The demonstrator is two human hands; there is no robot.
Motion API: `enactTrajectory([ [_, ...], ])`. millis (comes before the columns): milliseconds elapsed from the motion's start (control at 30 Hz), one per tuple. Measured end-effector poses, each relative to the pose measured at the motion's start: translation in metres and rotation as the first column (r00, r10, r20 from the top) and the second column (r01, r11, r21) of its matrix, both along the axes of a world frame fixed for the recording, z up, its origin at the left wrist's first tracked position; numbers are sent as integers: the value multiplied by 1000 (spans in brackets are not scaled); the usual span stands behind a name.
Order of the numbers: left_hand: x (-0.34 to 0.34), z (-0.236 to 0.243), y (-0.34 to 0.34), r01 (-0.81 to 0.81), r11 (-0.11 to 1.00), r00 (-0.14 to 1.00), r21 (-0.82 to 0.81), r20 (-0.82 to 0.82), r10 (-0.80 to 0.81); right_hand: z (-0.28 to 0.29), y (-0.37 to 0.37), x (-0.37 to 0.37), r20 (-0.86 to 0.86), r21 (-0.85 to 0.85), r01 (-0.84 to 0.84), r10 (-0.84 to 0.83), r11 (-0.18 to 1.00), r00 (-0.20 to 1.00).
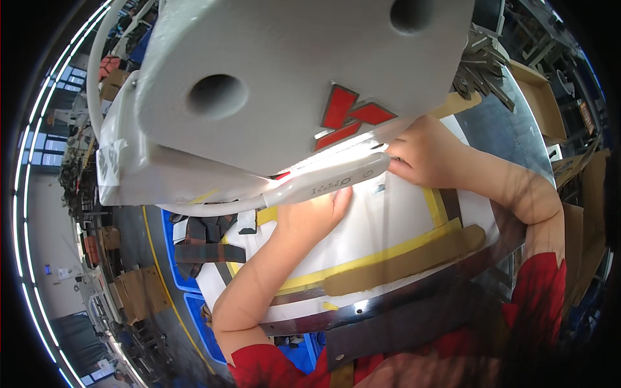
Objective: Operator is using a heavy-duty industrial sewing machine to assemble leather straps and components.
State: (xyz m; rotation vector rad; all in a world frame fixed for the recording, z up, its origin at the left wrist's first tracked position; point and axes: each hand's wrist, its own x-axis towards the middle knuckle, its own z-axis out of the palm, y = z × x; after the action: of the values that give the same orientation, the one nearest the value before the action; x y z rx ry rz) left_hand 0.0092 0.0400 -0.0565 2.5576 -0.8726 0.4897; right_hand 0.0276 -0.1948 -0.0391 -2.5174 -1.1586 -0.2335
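Observation:
A large white machine head (pixel 278 77), which looks like a sewing machine, with a red emblem and round holes, fills the upper middle. Along its lower edge runs a white lamp bar (pixel 330 181) with a lit strip. My left hand (pixel 309 216) rests on the white work surface (pixel 369 226) below the lamp bar; its thumb shows, while the bar hides the other fingers. At the bar's right end is my right hand (pixel 420 155), fingers curled and pinched together. Whatever those fingertips hold, if anything, is out of sight behind the bar and the glare.
Yellow tape (pixel 362 264) borders the white surface, with a brown strip (pixel 404 262) along its near edge. Blue bins (pixel 187 278) stand at the left, dark strap pieces (pixel 210 249) over one. Dark strips (pixel 485 68) lie at the far right, near an open cardboard box (pixel 540 97).

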Motion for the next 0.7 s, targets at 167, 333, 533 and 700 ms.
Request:
enactTrajectory([
  [167,5,-9,16,-178,976,979,126,-79,189,-3,-10,8,72,118,170,-180,978,981],
  [333,12,-15,13,-222,973,972,63,-59,226,-13,-8,15,176,-15,166,-161,986,971],
  [533,15,-2,7,-77,995,997,61,5,77,16,-12,13,-399,-175,201,-256,964,881],
  [700,-22,32,-3,275,961,921,6,-289,-262,54,-23,-5,-559,-73,-136,73,988,826],
])
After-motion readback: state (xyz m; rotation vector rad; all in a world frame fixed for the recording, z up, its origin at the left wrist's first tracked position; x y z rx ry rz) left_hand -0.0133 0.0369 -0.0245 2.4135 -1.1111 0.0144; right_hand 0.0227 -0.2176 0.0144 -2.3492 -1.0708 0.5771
